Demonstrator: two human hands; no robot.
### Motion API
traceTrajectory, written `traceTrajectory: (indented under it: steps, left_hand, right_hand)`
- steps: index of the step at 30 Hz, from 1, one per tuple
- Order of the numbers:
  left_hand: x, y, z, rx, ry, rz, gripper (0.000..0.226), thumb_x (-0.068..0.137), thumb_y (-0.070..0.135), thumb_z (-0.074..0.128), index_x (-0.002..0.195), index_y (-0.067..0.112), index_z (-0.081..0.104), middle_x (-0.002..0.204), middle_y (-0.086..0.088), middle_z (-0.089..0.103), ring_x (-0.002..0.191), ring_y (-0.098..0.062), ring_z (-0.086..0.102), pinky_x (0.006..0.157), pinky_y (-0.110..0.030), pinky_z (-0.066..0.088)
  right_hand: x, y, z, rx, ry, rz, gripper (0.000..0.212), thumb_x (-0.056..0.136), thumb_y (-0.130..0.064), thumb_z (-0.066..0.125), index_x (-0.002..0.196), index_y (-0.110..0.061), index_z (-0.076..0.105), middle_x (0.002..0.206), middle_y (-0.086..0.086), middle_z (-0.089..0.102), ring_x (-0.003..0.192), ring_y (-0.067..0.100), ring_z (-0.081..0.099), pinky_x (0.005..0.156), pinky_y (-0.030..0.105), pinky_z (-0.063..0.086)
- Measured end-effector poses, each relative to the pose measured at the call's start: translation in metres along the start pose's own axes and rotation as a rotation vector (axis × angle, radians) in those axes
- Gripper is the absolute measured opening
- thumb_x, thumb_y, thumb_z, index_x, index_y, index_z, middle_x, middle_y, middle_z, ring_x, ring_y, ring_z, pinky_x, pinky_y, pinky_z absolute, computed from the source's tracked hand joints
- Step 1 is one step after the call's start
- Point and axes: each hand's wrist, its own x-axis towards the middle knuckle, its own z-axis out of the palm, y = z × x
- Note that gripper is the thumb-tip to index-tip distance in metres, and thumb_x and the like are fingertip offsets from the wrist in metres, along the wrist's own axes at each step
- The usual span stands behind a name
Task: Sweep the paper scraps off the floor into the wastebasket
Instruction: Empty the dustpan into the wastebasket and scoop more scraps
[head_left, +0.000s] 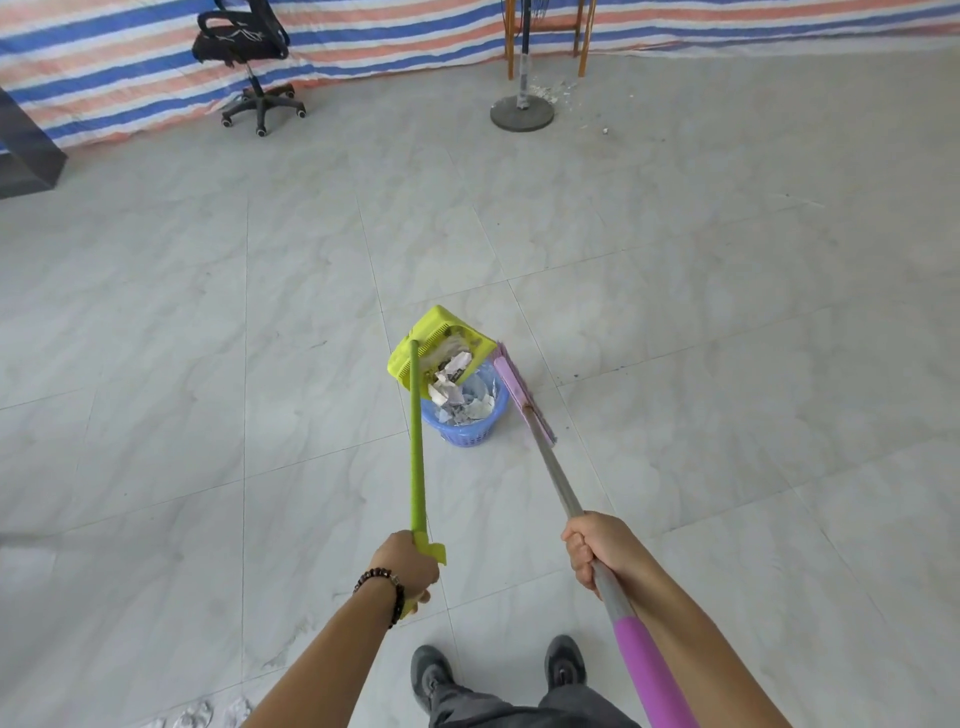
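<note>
White bits, possibly further scraps, are lying on the floor at the lower left edge. The left grip is wrapping fully round the top end of the green dustpan handle. The dustpan is tilting mouth-down over the blue wastebasket, and the paper scraps are lying partly in the pan's mouth, partly in the basket.

Judgement: the scraps are handling as light, limp, crumpled stuff. They are likely clinging or fluttering rather than dropping cleanly, so a steady tip is suiting better than a shake. The pan is looking like light, stiff plastic, and holding the handle's end is giving reach but little leverage.

The pink broom head is resting just beside the basket's right side. The right grip is closing fully round the grey broom pole, just ahead of its pink sleeve.
</note>
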Motion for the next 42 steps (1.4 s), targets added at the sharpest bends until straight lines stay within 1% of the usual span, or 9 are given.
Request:
traceTrajectory:
  steps: [5, 7, 13, 19, 27, 31, 34, 36, 42]
  left_hand:
    - [0.009, 0.020, -0.006, -0.117, -0.028, -0.003, 0.022, 0.080, -0.002, 0.056, 0.102, 0.000, 0.059, 0.092, -0.015, 0.065, 0.060, -0.025, 0.062, 0.049, -0.027, 0.046]
    - [0.010, 0.027, -0.010, -0.120, -0.028, -0.007, 0.021, 0.080, -0.003, 0.056, 0.101, -0.001, 0.059, 0.089, -0.014, 0.064, 0.060, -0.026, 0.061, 0.048, -0.026, 0.045]
    - [0.009, 0.033, -0.012, -0.062, -0.026, 0.005, 0.019, 0.079, -0.003, 0.055, 0.097, 0.001, 0.058, 0.090, -0.014, 0.064, 0.058, -0.025, 0.062, 0.048, -0.026, 0.045]
    - [-0.003, 0.034, -0.002, -0.031, -0.006, 0.015, 0.023, 0.080, -0.002, 0.053, 0.102, 0.003, 0.056, 0.093, -0.013, 0.063, 0.057, -0.023, 0.062, 0.045, -0.024, 0.044]
    - [-0.014, 0.026, -0.013, -0.010, 0.055, 0.008, 0.012, 0.083, 0.001, 0.049, 0.091, 0.009, 0.054, 0.102, -0.013, 0.067, 0.059, -0.022, 0.061, 0.048, -0.024, 0.044]
    - [-0.016, 0.027, -0.008, 0.015, 0.067, 0.008, 0.007, 0.086, 0.007, 0.051, 0.092, 0.009, 0.053, 0.089, -0.010, 0.062, 0.060, -0.022, 0.061, 0.048, -0.025, 0.046]
    - [-0.017, 0.031, 0.001, 0.009, 0.083, 0.028, 0.016, 0.086, 0.010, 0.051, 0.101, 0.006, 0.053, 0.094, -0.011, 0.065, 0.060, -0.022, 0.062, 0.050, -0.026, 0.047]
    - [-0.020, 0.034, 0.005, -0.003, 0.086, 0.042, 0.016, 0.085, 0.010, 0.051, 0.101, 0.006, 0.054, 0.091, -0.011, 0.065, 0.059, -0.022, 0.062, 0.050, -0.026, 0.047]
    - [-0.026, 0.028, -0.002, 0.008, 0.123, 0.051, 0.015, 0.086, 0.011, 0.051, 0.100, 0.006, 0.054, 0.085, -0.011, 0.064, 0.060, -0.024, 0.063, 0.051, -0.027, 0.048]
  right_hand:
    - [-0.021, 0.006, -0.019, -0.302, 0.032, -0.159, 0.012, 0.082, 0.004, 0.047, 0.077, -0.006, 0.050, 0.052, 0.001, 0.045, 0.039, 0.010, 0.038, 0.038, 0.020, 0.034]
    - [-0.029, 0.009, -0.027, -0.365, 0.021, -0.199, 0.009, 0.081, 0.003, 0.048, 0.080, -0.005, 0.051, 0.054, 0.002, 0.046, 0.040, 0.011, 0.038, 0.039, 0.021, 0.035]
    - [-0.037, 0.007, -0.030, -0.399, -0.018, -0.270, 0.016, 0.079, 0.001, 0.049, 0.091, -0.007, 0.057, 0.055, 0.001, 0.044, 0.040, 0.014, 0.036, 0.038, 0.022, 0.035]
    - [-0.029, -0.009, -0.006, -0.457, 0.016, -0.273, 0.012, 0.076, 0.000, 0.048, 0.084, -0.007, 0.053, 0.057, 0.003, 0.046, 0.039, 0.014, 0.038, 0.039, 0.022, 0.035]
    - [-0.042, -0.017, -0.018, -0.556, 0.040, -0.308, 0.010, 0.074, -0.001, 0.047, 0.082, -0.006, 0.052, 0.059, 0.006, 0.048, 0.042, 0.016, 0.041, 0.041, 0.024, 0.037]
    - [-0.053, -0.009, -0.023, -0.554, 0.028, -0.329, 0.021, 0.075, -0.001, 0.046, 0.093, 0.000, 0.056, 0.058, 0.003, 0.045, 0.041, 0.015, 0.038, 0.040, 0.024, 0.037]
    - [-0.046, -0.007, -0.013, -0.581, 0.045, -0.342, 0.032, 0.075, -0.003, 0.045, 0.104, -0.002, 0.058, 0.063, 0.005, 0.044, 0.040, 0.014, 0.038, 0.040, 0.022, 0.038]
    - [-0.036, -0.009, -0.005, -0.591, 0.068, -0.327, 0.032, 0.074, -0.003, 0.044, 0.103, -0.001, 0.058, 0.066, 0.006, 0.046, 0.041, 0.014, 0.040, 0.041, 0.022, 0.038]
    - [-0.023, -0.015, -0.004, -0.641, 0.112, -0.265, 0.015, 0.072, -0.003, 0.045, 0.082, -0.008, 0.055, 0.064, 0.009, 0.054, 0.042, 0.015, 0.047, 0.042, 0.021, 0.042]
